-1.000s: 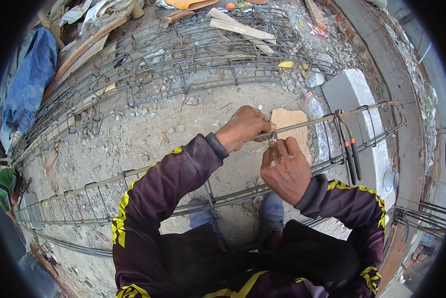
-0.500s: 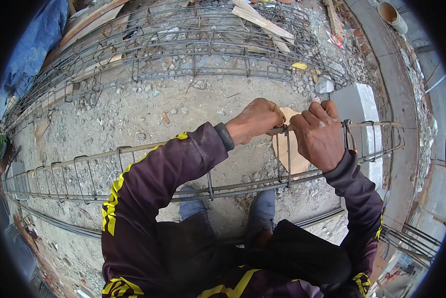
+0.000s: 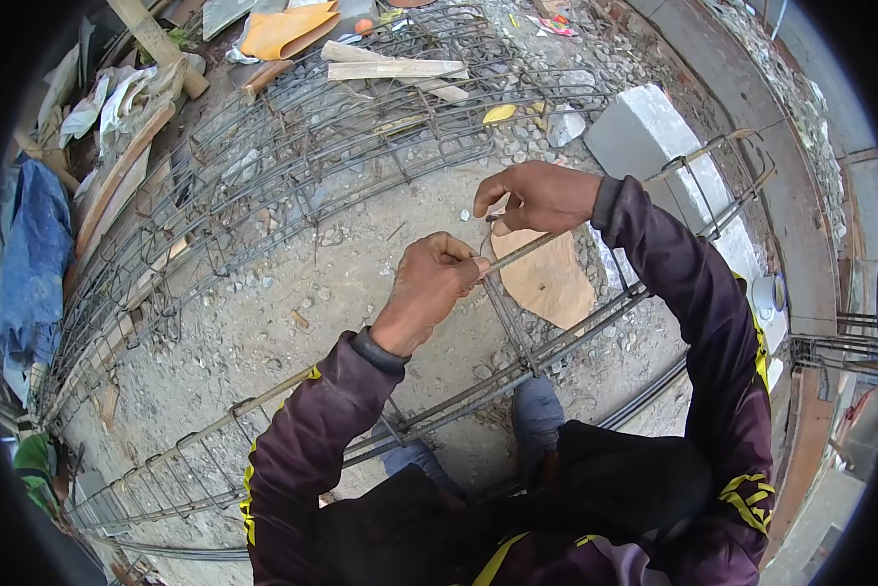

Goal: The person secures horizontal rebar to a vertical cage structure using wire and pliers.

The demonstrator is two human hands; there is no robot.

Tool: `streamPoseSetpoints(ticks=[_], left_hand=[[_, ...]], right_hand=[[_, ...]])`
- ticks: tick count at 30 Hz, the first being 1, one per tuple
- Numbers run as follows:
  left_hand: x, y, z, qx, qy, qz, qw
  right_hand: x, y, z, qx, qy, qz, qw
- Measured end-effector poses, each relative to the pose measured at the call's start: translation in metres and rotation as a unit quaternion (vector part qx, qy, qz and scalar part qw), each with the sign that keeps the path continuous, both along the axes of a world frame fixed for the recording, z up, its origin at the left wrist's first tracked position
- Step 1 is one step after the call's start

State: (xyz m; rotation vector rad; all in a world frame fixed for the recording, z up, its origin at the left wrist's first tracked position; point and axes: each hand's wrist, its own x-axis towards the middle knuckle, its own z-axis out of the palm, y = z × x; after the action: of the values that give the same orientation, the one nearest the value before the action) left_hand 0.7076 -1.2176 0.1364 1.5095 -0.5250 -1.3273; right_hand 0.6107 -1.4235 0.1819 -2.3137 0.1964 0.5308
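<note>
My left hand [image 3: 431, 291] is closed, thumb and forefinger pinching at the joint where a stirrup [image 3: 509, 320] meets the upper rebar [image 3: 525, 251] of a long steel cage. Just above and to its right, my right hand [image 3: 544, 198] has curled fingers, with a thin dark tie wire [image 3: 489, 230] at its thumb and fingertips. The wire runs down towards the left fingertips; its lower end is hidden there. Below the hands lie the cage's lower bars [image 3: 576, 344]. A flat tan piece [image 3: 548, 283] rests on the ground behind the upper bar.
A white block [image 3: 644, 137] stands under the cage's right end. More rebar cages [image 3: 312, 161] lie on the rubble ahead, with wood strips [image 3: 397, 69] across them. A blue tarp [image 3: 33, 264] is at the left. My shoes [image 3: 536, 410] are close to the lower bars.
The view has turned and shifted. My right hand has lifted off the bar and moved away from the cage, fingers now at the wire. My left hand stays at the joint.
</note>
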Motion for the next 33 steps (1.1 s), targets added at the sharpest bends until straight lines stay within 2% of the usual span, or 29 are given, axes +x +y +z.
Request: streamPoseSetpoints(ticks=[2,3,7,10,11,15,18,22,25,28,31,33], left_hand=[[-0.001,0.0,-0.001,-0.002,0.002,0.0,1.0],[-0.001,0.0,-0.001,-0.002,0.004,-0.001,1.0],[-0.002,0.0,0.005,0.004,-0.01,-0.004,1.0],[-0.003,0.0,0.006,0.006,-0.023,-0.009,1.0],[-0.003,0.0,0.006,0.01,-0.029,-0.009,0.999],[-0.005,-0.001,0.009,0.012,-0.032,-0.005,0.999],[-0.005,-0.001,0.009,0.007,-0.025,-0.004,1.0],[-0.003,-0.001,0.009,0.003,-0.016,-0.012,1.0],[-0.001,-0.003,0.009,0.016,-0.009,-0.018,1.0],[0.0,-0.003,0.009,0.027,0.008,-0.009,1.0],[0.003,-0.005,0.007,0.033,0.014,-0.021,0.999],[0.006,-0.006,0.006,0.036,0.027,-0.027,0.999]], right_hand=[[0.004,-0.002,0.007,0.035,0.12,-0.039,0.991],[0.008,-0.008,0.003,0.036,0.162,-0.015,0.986],[0.007,-0.035,-0.035,0.058,0.068,0.064,0.994],[0.005,-0.036,-0.024,0.194,0.186,-0.012,0.963],[0.005,-0.036,-0.035,0.25,0.173,-0.039,0.952],[0.009,-0.027,-0.048,0.239,0.031,0.002,0.97],[0.007,-0.015,-0.035,0.127,0.033,0.042,0.991],[0.0,-0.018,-0.018,0.152,0.091,-0.061,0.982],[-0.002,-0.015,-0.03,0.127,0.048,-0.005,0.991],[-0.003,-0.014,-0.033,0.107,0.063,0.002,0.992],[-0.017,-0.008,-0.01,0.136,0.197,-0.162,0.957],[-0.034,-0.005,-0.002,-0.031,0.082,-0.039,0.995]])
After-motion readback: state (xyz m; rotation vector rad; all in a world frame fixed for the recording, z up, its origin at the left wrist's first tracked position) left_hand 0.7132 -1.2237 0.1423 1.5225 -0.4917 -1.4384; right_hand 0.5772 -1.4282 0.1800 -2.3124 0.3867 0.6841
